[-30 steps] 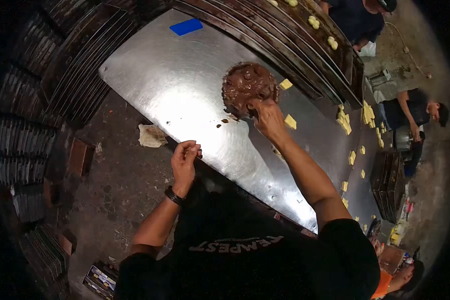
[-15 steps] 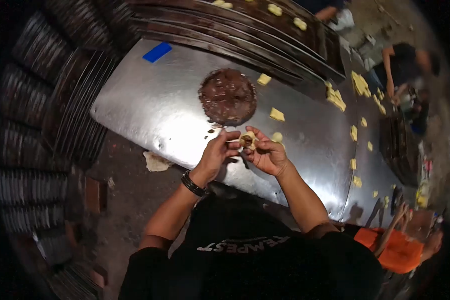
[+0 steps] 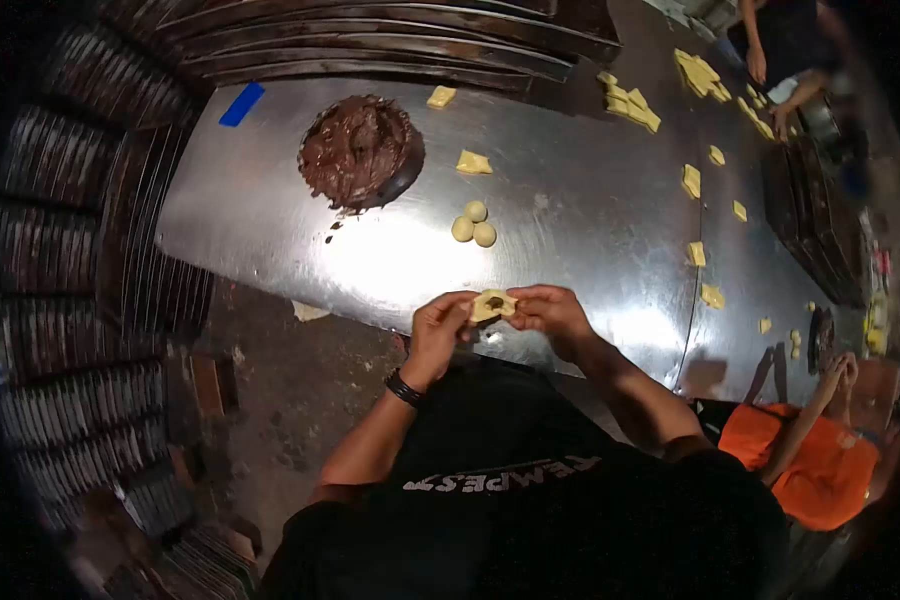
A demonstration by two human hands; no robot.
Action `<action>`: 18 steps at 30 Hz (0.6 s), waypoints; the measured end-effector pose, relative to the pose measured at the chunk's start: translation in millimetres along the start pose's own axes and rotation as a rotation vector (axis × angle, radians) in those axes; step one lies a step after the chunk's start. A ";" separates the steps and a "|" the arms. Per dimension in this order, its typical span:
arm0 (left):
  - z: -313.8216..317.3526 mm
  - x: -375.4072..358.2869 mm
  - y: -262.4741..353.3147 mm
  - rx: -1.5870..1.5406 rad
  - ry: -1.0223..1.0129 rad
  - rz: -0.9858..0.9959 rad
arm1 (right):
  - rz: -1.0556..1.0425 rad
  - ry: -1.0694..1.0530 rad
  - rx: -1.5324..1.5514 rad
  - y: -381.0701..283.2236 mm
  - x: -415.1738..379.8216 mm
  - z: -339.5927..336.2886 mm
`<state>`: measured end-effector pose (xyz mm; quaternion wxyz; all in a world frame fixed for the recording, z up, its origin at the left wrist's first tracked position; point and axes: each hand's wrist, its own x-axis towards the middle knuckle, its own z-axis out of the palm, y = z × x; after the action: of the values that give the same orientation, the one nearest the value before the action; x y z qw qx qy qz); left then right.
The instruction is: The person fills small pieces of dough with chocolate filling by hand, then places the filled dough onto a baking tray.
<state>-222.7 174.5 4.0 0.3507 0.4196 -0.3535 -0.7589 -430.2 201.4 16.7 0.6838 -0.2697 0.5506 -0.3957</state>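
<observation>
Between my two hands is a flat piece of yellow dough with a dark brown filling in its middle. My left hand pinches its left edge, and my right hand pinches the right edge. The dough is held above the near edge of the metal table. Just beyond it on the table lie three pale dough balls, touching each other. Farther to the left stands a round pan heaped with chocolate-brown paste.
Yellow dough pieces lie about the table, several more in a pile. A blue scraper-like piece is at the far left corner. Stacked dark trays line the back. Co-workers are at right, one in an orange shirt.
My hands have moved apart, and the dough between them is now spread wider. The view has shifted, so the paste pan sits farther left and the three balls are uncovered.
</observation>
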 end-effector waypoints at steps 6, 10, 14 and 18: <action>28.0 -3.1 32.8 0.455 0.104 0.507 | -0.790 -0.017 -0.838 -52.0 24.3 30.1; 29.2 5.7 38.7 0.352 0.094 0.592 | -0.717 0.210 -0.638 -48.8 21.0 38.7; 37.8 12.9 39.7 0.484 -0.108 0.609 | -0.961 0.433 -0.717 -23.2 11.3 32.4; 6.8 27.4 43.7 0.518 -0.461 0.521 | -0.895 0.645 -0.958 36.2 -2.6 -4.4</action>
<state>-229.4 131.3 32.3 0.3256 0.2102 -0.6953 -0.6052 -425.9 223.4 -12.0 0.0676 -0.6084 0.6744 -0.4128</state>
